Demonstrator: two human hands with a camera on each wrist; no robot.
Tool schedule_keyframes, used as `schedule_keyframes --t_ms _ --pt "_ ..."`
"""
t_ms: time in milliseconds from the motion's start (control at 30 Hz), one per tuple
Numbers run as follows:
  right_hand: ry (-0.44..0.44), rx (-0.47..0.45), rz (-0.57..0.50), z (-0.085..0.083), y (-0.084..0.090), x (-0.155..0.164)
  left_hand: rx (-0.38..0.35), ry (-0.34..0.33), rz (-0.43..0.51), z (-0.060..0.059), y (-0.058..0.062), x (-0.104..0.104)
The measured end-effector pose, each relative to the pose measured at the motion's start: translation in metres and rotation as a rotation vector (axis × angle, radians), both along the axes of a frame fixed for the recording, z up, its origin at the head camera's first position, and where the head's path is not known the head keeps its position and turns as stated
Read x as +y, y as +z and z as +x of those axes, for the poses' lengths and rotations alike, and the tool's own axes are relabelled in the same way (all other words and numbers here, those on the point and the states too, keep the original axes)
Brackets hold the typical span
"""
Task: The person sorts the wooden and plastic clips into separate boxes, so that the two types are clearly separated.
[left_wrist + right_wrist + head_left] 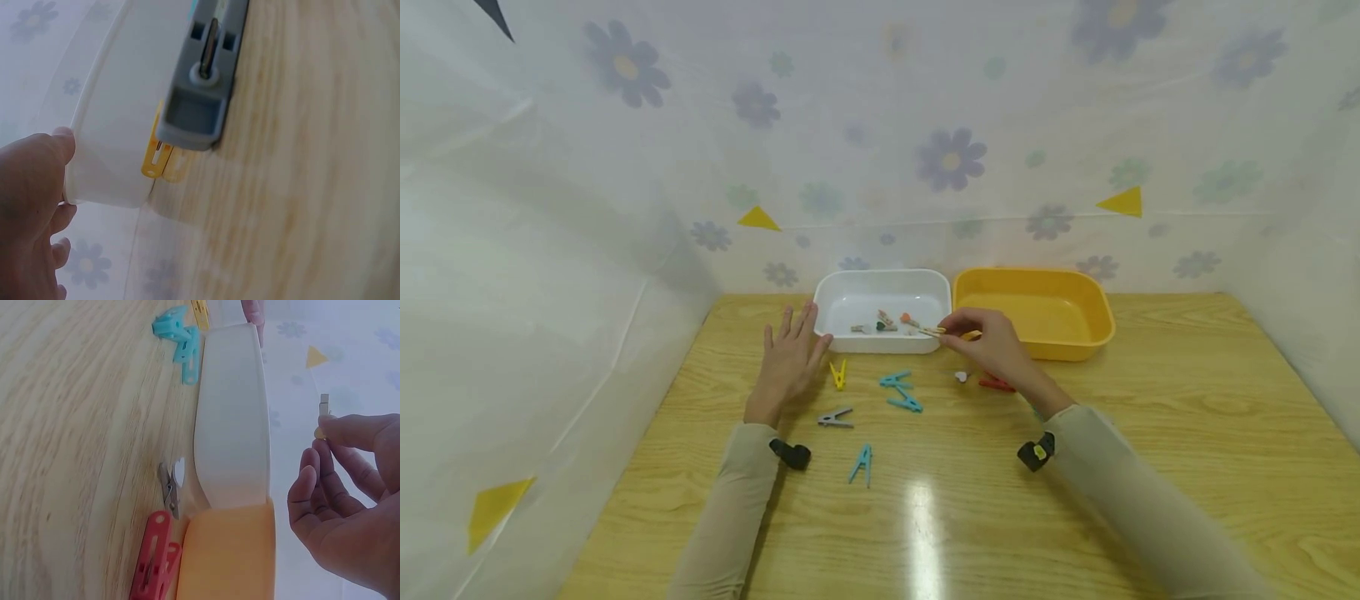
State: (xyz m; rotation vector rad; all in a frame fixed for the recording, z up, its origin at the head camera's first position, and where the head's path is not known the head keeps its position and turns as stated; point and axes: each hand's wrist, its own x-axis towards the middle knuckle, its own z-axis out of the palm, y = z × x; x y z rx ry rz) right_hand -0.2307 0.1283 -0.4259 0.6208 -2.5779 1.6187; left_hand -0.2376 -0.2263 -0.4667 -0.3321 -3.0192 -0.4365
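My right hand [992,343] pinches a small wooden clothespin [324,405] between thumb and index finger, over the front right of the white bin [880,344]. A yellow bit shows on the clothespin at the fingertips. Several small wooden clothespins [887,327] lie in the bin, one with an orange decoration. At the bin's left end, my left hand [786,362] rests against the rim with fingers extended and holds nothing. Near it on the table lie a yellow clothespin [838,375] and a grey clothespin [836,417].
A yellow bin [1075,352] stands directly right of the white one. On the wooden table [970,517] lie several blue clothespins [906,403], a red clothespin [997,382] and a small clothespin with a white heart [961,377]. A flowered curtain [880,225] hangs behind.
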Motion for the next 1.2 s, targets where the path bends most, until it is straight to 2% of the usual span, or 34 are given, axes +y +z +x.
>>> schedule_keyframes --t_ms 200,467,900,1200 --pt "0.008 -0.003 0.0 -0.006 -0.001 -0.013 0.001 0.003 0.007 -0.001 -0.004 -0.002" --pt "0.021 -0.013 0.007 -0.016 0.0 -0.027 -0.001 0.006 0.006 0.0 -0.003 -0.002" --pt "0.023 0.047 0.026 -0.03 0.004 -0.053 0.007 0.003 0.011 -0.003 -0.003 -0.001" --pt "0.024 -0.004 0.036 -0.046 0.0 -0.07 0.014 0.007 -0.002 -0.001 -0.003 0.0"
